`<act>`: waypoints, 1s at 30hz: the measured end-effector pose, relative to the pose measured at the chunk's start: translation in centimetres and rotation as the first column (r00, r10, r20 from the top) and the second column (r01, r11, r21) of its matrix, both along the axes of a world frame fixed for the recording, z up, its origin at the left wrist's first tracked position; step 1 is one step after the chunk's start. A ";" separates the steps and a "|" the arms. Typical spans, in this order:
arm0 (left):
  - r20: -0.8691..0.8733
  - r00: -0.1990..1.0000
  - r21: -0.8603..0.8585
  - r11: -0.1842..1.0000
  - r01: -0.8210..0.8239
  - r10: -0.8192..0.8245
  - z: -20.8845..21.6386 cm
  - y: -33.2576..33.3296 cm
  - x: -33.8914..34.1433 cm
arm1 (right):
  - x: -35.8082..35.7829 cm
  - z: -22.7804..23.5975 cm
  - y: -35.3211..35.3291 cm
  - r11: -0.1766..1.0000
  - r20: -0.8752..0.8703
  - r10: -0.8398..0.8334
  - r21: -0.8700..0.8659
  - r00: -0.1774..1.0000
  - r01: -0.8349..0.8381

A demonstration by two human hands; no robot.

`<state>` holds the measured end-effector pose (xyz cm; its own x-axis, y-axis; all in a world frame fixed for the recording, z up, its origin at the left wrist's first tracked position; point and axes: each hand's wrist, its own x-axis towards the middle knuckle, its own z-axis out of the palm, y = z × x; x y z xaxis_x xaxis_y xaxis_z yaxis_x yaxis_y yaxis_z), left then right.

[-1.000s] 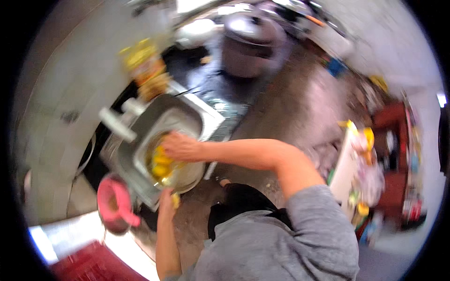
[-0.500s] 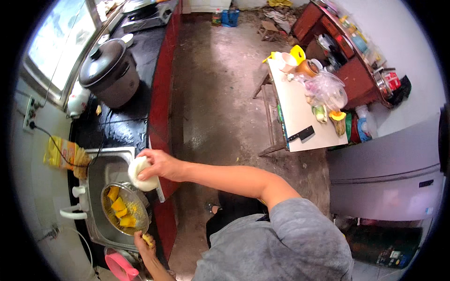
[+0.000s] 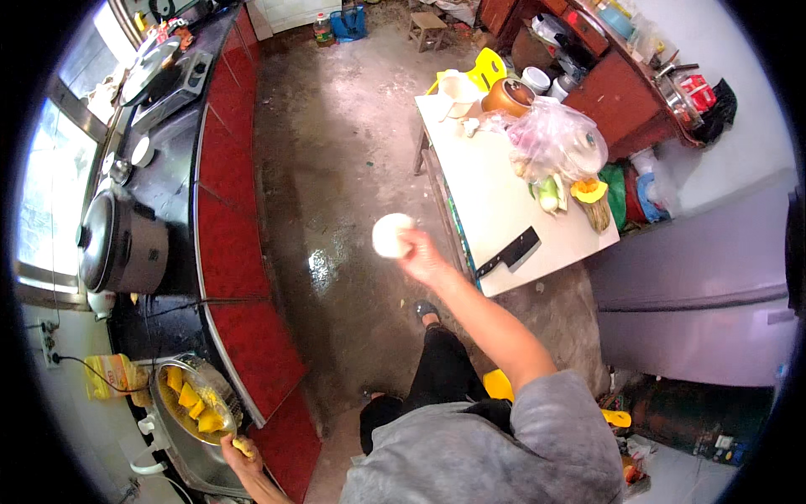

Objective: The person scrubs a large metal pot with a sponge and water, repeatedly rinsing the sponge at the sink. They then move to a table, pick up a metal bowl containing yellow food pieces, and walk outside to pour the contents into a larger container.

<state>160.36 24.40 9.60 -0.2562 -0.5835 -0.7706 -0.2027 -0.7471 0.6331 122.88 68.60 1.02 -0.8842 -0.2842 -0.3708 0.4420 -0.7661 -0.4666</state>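
Metal pan (image 3: 175, 414) is positioned over the sink (image 3: 210, 464) on the person's left, directly beyond the left hand (image 3: 235, 458), whose fingers are closed around its yellowish handle (image 3: 243, 447). The pan contains orange-yellow pumpkin pieces (image 3: 190, 396) and, along the side toward the cabinets, small pale-yellow bits too fine to identify. The right hand (image 3: 425, 257) is extended forward, well apart from the pan, and grips a round white bowl (image 3: 390, 236) by its edge; the bowl is located above the floor (image 3: 336, 160), between the counter and the table. The bowl's contents, if any, cannot be determined. A white faucet (image 3: 149, 468) stands at the wall side of the sink. Farther along the black counter (image 3: 178, 176) stands a large lidded cooker (image 3: 134, 244); red cabinet doors (image 3: 235, 248) form the counter's front. To the right, the pale table (image 3: 483, 181) carries a black-handled cleaver (image 3: 514, 250), a cut pumpkin (image 3: 590, 191), a green-and-white vegetable (image 3: 549, 196) and a clear plastic bag (image 3: 554, 134). A grey refrigerator (image 3: 697, 277) occupies the far right.
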 end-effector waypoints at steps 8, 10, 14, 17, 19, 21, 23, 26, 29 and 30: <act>-0.131 0.991 0.056 0.998 -0.033 0.040 0.6 7.8 -8.4 | -8.1 -20.7 34.8 0.339 0.053 -0.694 0.904 0.718 0.260; -0.202 0.979 0.152 0.988 0.008 0.023 -1.3 8.9 -11.1 | -7.6 -25.1 44.9 -0.082 0.027 -0.495 0.994 0.868 -0.077; -0.097 0.995 0.194 0.980 0.044 -0.026 2.0 10.4 -15.1 | -8.3 -26.3 48.6 -0.309 0.103 -0.281 0.932 0.954 -0.192; -0.138 0.984 0.176 0.980 -0.090 0.115 6.9 12.7 -13.5 | -9.6 -17.0 36.8 -0.588 0.191 -0.226 0.755 0.955 -0.290; -0.162 0.981 0.199 0.978 -0.070 0.103 4.5 13.2 -13.9 | -16.6 -17.5 37.8 -0.480 -0.173 0.216 0.838 0.961 0.259; -0.186 0.977 0.200 0.978 -0.062 0.100 3.2 14.1 -12.1 | -19.5 -13.8 30.5 0.080 -0.256 0.358 0.967 0.898 0.244; -0.157 0.980 0.142 0.985 -0.101 0.123 4.0 16.2 -8.0 | -17.4 -1.7 13.2 0.531 -0.209 0.473 0.843 0.856 -0.088; -0.103 0.982 0.059 0.987 -0.150 0.156 4.3 17.1 -3.6 | -6.4 12.7 -5.8 0.501 -0.272 0.773 0.817 0.573 -0.287; -0.117 0.986 -0.006 0.993 -0.122 0.120 5.2 18.7 2.6 | 6.9 19.2 -15.5 0.176 -0.156 0.984 0.793 0.084 -0.583; -0.133 0.985 -0.012 0.993 -0.117 0.114 4.3 19.1 5.9 | 11.7 19.5 -17.6 0.044 -0.092 0.994 0.815 -0.055 -0.578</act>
<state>166.25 43.53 13.87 -0.2847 -0.6296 -0.7229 -0.0295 -0.7480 0.6631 134.56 51.04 20.57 -0.0895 -0.9277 -0.3623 0.0386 0.3603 -0.9320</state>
